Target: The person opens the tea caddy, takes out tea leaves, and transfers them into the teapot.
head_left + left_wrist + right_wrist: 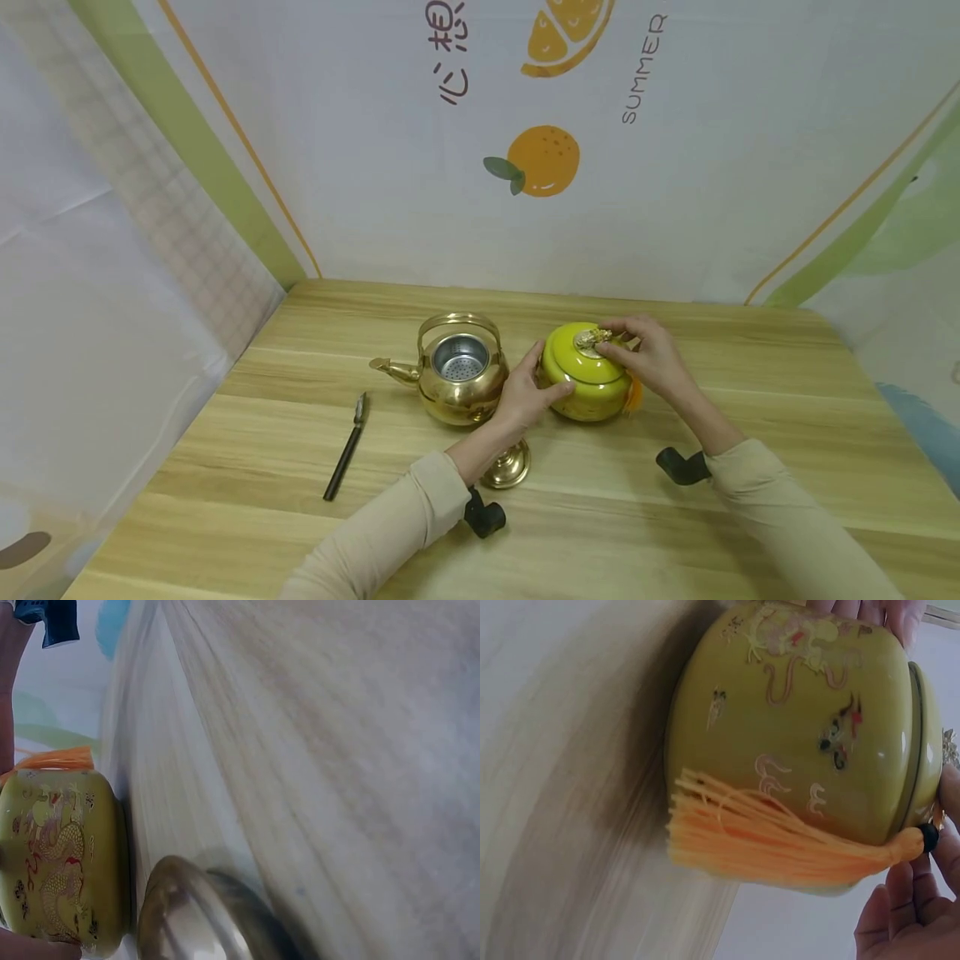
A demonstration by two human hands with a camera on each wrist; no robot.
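A squat yellow jar (588,406) with dragon decoration stands on the table, its yellow lid (564,343) seated on top. My left hand (522,397) grips the jar's left side, thumb in front. At the lid's gold knob (592,337), my right hand (651,354) pinches with thumb and fingers. An orange tassel (780,844) hangs down the jar's side in the right wrist view. Just left of the left hand is a brass kettle (457,406), uncovered, with a perforated metal strainer (461,367) inside. The left forearm partly hides a round brass piece (510,468) on the table.
A slim tool (345,454) with a black handle and metal tip lies left of the kettle. Black wrist-worn pieces (486,514) jut from both sleeves. The wooden table (300,333) ends at a printed cloth backdrop (390,208).
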